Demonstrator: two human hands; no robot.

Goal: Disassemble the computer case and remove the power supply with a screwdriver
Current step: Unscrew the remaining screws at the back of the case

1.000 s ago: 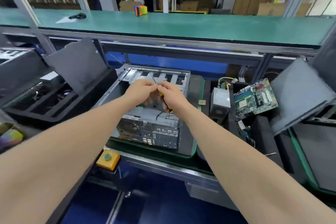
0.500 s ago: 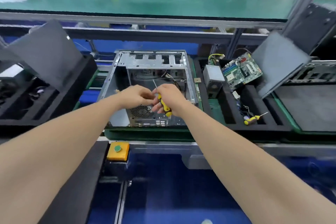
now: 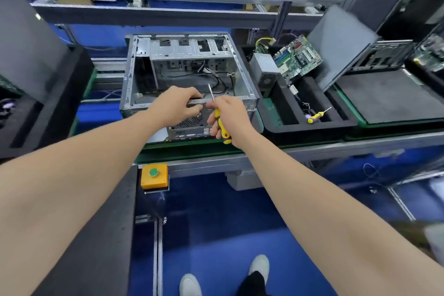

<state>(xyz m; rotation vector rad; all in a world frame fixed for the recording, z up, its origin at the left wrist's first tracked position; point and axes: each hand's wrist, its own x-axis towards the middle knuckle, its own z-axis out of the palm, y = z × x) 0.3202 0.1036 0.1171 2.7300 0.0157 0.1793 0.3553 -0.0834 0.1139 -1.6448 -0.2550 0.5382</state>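
Note:
An open grey metal computer case [image 3: 134,74] lies on the conveyor in front of me, its inside showing loose black cables. My right hand [image 3: 231,115] grips a yellow and black screwdriver [image 3: 221,125], shaft pointing up over the case's near edge. Beside it, my left hand [image 3: 176,104] has its fingers curled at the near rim of the case; I cannot see what they pinch. A grey power supply [image 3: 264,68] stands in the black foam tray [image 3: 319,126] to the right of the case.
In that tray a green motherboard [image 3: 298,57] leans beside a second small yellow screwdriver [image 3: 317,115]. Dark side panels [image 3: 341,43] lean on trays at left and right. A yellow box with a green button [image 3: 154,175] sits below the conveyor edge.
The view has tilted downward, so the case now sits higher and my feet show. My hands have drawn slightly apart, and the screwdriver handle is more exposed.

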